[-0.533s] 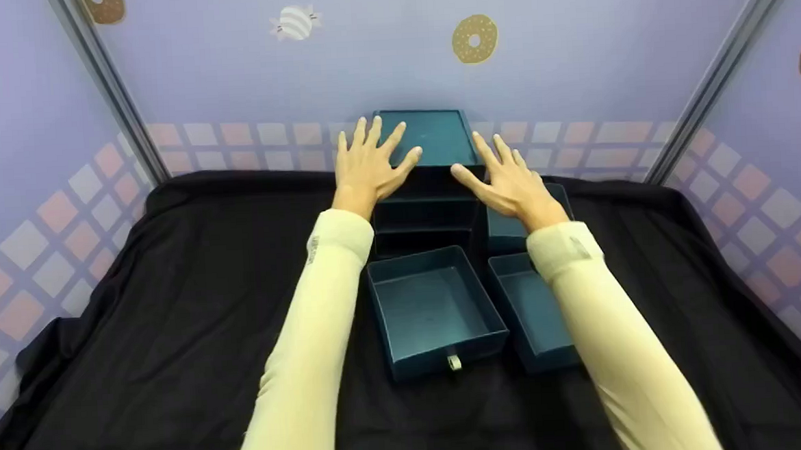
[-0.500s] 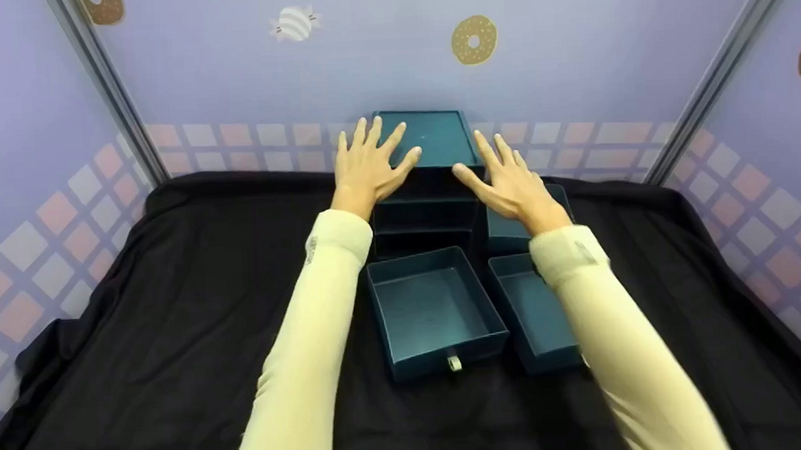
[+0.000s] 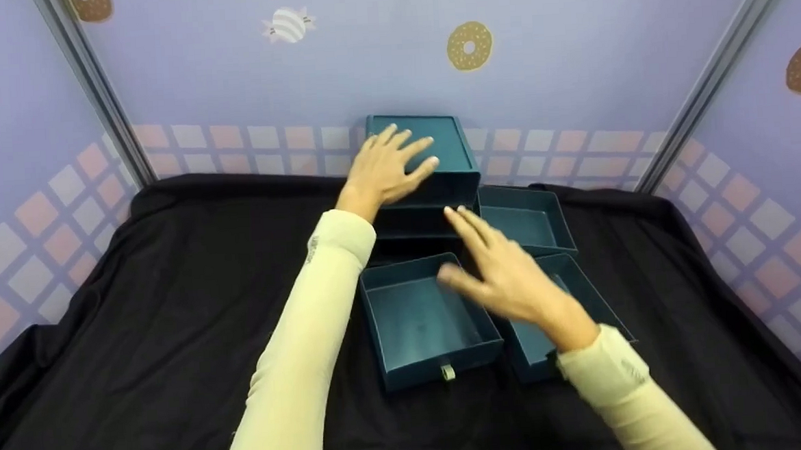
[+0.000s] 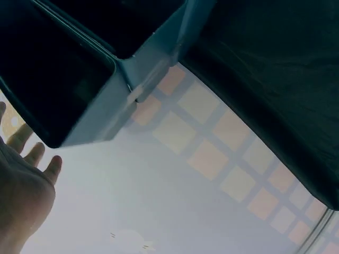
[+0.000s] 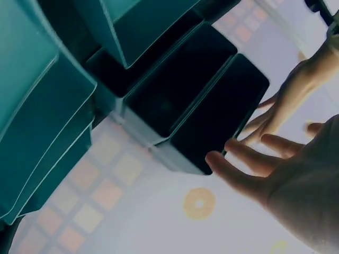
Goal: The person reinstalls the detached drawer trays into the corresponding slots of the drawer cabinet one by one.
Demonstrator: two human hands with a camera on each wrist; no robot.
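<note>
A stack of dark teal box shells [image 3: 437, 141] with open, dark fronts stands by the back wall. My left hand [image 3: 382, 167] is over the left side of its top, fingers spread; whether it touches is unclear. In the right wrist view, that left hand [image 5: 294, 95] appears beside the top shell. My right hand [image 3: 506, 274], blurred at the thumb, hovers with extended fingers over the drawers in front of the stack, holding nothing. Below it are a teal drawer [image 3: 416, 320] with a pale pull tab [image 3: 448, 372] and a second drawer [image 3: 593, 297], partly covered by the hand.
Another teal drawer [image 3: 520, 215] sits right of the stack, behind the front right one. Black cloth [image 3: 193, 332] covers the surface and folds up at its edges. Patterned lilac panels [image 3: 228, 69] enclose the back and both sides, joined by grey metal posts [image 3: 102, 96].
My right hand has come back toward me and down, from the stack's right side to above the drawers. My left hand has shifted slightly right. The head view has tilted a little.
</note>
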